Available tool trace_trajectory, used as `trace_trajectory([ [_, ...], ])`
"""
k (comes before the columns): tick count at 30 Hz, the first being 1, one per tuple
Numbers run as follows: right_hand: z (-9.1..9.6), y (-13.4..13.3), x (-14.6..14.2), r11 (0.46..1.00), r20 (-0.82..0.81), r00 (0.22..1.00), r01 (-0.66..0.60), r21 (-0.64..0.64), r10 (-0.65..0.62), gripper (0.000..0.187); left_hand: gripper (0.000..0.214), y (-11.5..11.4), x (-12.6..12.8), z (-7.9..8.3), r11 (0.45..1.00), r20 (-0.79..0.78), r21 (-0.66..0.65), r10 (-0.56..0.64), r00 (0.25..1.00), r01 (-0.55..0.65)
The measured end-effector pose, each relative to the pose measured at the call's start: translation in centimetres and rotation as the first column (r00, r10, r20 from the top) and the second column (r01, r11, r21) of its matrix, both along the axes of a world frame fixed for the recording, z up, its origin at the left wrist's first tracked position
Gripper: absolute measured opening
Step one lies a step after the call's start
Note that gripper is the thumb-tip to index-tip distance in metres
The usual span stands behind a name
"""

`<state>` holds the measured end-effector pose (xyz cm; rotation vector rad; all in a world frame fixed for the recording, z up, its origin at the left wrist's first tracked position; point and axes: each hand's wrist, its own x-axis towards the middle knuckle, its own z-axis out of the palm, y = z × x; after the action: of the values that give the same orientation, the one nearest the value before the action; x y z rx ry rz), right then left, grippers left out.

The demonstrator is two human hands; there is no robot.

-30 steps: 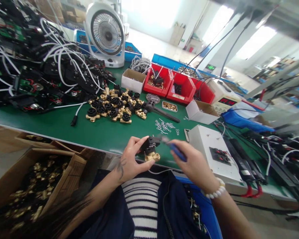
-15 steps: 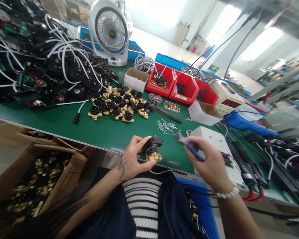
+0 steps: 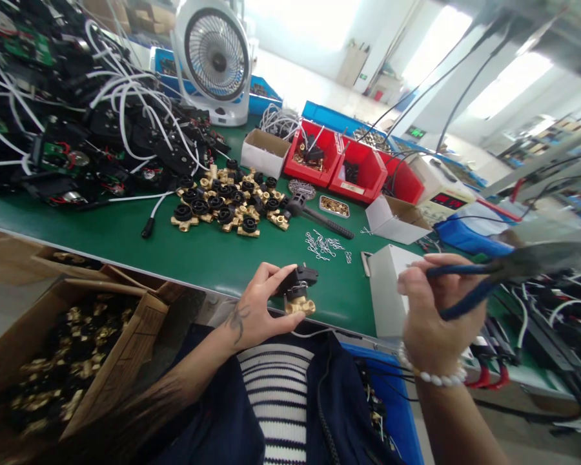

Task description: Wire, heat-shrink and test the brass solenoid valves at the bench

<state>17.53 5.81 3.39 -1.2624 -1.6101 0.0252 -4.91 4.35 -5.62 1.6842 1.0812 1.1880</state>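
Note:
My left hand point(image 3: 264, 303) grips a brass valve with a black top point(image 3: 299, 300) at the near edge of the green bench. A small wire clip sits around the valve's black neck. Raised at the right, my right hand point(image 3: 440, 316) is closed around the blue handles of a pair of pliers point(image 3: 503, 271), whose jaws point right. Just beyond the valve lie several loose wire clips point(image 3: 324, 244). A black-handled tool point(image 3: 322, 221) rests behind them, beside a heap of brass valve bodies with black caps point(image 3: 227, 200).
Black housings with white cables point(image 3: 116, 142) pile up at the left, near a fan point(image 3: 217, 58). Red bins point(image 3: 358, 171) line the back. A grey metal box point(image 3: 385, 290) stands right of the valve. A cardboard box of brass parts point(image 3: 130, 349) is below the bench.
My right hand has lifted and moved right with the pliers, which have turned from pointing left to pointing right. My left hand and the valve stay nearly still.

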Motion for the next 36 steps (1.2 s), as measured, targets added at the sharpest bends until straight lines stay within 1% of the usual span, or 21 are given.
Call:
trace_trajectory([
  [2,-0.3,-0.1,-0.2,0.969,0.185,0.968,-0.125,-0.215,0.167,0.015,0.068,0.0,0.0,0.0,1.0,-0.005,-0.001,0.004,1.0,-0.004],
  [4,-0.3,-0.2,-0.1,0.856,0.36,0.845,-0.197,-0.478,0.396,0.014,0.068,0.0,0.1,0.1,1.0,-0.004,-0.006,0.009,1.0,-0.009],
  [5,-0.1,-0.3,0.0,0.839,0.382,0.821,-0.197,-0.508,0.424,0.014,0.068,0.0,0.1,0.1,1.0,-0.002,-0.006,0.008,1.0,-0.008],
  [6,0.0,-0.3,0.0,0.874,0.368,0.855,-0.178,-0.452,0.365,0.014,0.068,0.0,0.1,0.1,1.0,0.002,-0.003,0.008,1.0,-0.008],
  [8,0.1,-0.4,0.1,0.98,0.205,0.972,-0.078,-0.184,0.116,0.012,0.068,0.0,0.1,0.0,1.0,0.005,0.007,0.007,1.0,-0.007],
  [10,-0.4,-0.4,0.0,1.0,0.055,0.998,0.018,-0.018,-0.017,0.013,0.069,0.0,0.1,0.0,1.0,0.0,0.012,0.008,1.0,-0.008],
  [12,-0.9,-0.5,-0.1,0.992,0.128,0.988,-0.074,-0.1,0.087,0.013,0.069,0.0,0.1,0.0,1.0,-0.007,0.005,0.008,1.0,-0.008],
  [14,-1.0,-0.5,0.0,0.918,0.299,0.903,-0.2,-0.343,0.309,0.011,0.069,0.1,0.1,0.0,1.0,-0.001,-0.009,0.008,1.0,-0.008],
  [15,-0.8,-0.5,0.1,0.883,0.338,0.865,-0.215,-0.418,0.371,0.011,0.069,0.1,0.0,-0.1,1.0,0.005,-0.013,0.007,1.0,-0.007],
  [16,-0.6,-0.4,0.2,0.885,0.345,0.869,-0.194,-0.423,0.355,0.011,0.069,0.1,0.0,-0.1,1.0,0.011,-0.013,0.005,1.0,-0.005],
  [17,-0.3,-0.4,0.3,0.918,0.318,0.905,-0.157,-0.364,0.281,0.011,0.07,0.1,0.0,-0.1,1.0,0.014,-0.011,0.001,1.0,0.0],
  [19,0.1,-0.3,0.2,0.991,0.117,0.992,-0.03,-0.128,0.045,0.012,0.07,0.2,0.0,-0.1,1.0,0.009,-0.002,-0.005,1.0,0.005],
  [21,-0.2,-0.3,-0.1,0.999,-0.01,1.0,0.028,-0.029,-0.028,0.012,0.07,0.2,0.0,0.0,1.0,0.004,0.004,-0.005,1.0,0.005],
  [23,-0.7,-0.4,-0.2,0.98,0.109,0.988,-0.088,-0.179,0.108,0.011,0.069,0.2,0.1,0.0,1.0,0.008,0.003,-0.001,1.0,0.001],
  [25,-0.9,-0.5,0.0,0.887,0.281,0.903,-0.19,-0.42,0.326,0.01,0.069,0.2,0.1,-0.1,1.0,0.015,0.004,0.002,1.0,-0.002],
  [26,-0.8,-0.5,0.1,0.861,0.317,0.873,-0.195,-0.469,0.37,0.011,0.069,0.2,0.1,-0.1,1.0,0.018,0.008,0.002,1.0,-0.002],
  [28,-0.4,-0.4,0.4,0.923,0.303,0.92,-0.129,-0.362,0.248,0.011,0.07,0.2,0.1,-0.2,1.0,0.017,0.021,-0.004,1.0,0.003],
  [30,-0.2,-0.3,0.5,0.993,0.122,0.993,0.004,-0.118,0.011,0.013,0.071,0.3,0.1,-0.3,0.999,0.006,0.034,-0.006,1.0,0.006],
  [31,-0.2,-0.3,0.4,0.998,0.053,0.998,0.044,-0.05,-0.041,0.013,0.071,0.3,0.1,-0.3,0.999,-0.001,0.04,-0.006,1.0,0.006],
  [33,-0.5,-0.2,0.1,0.993,0.119,0.992,-0.033,-0.114,0.047,0.011,0.071,0.4,0.1,-0.4,0.999,-0.016,0.049,-0.001,1.0,0.002],
  [36,-0.7,-0.2,0.0,0.879,0.365,0.857,-0.187,-0.438,0.364,0.008,0.071,0.4,0.1,-0.4,0.999,-0.023,0.046,0.001,1.0,0.0],
])
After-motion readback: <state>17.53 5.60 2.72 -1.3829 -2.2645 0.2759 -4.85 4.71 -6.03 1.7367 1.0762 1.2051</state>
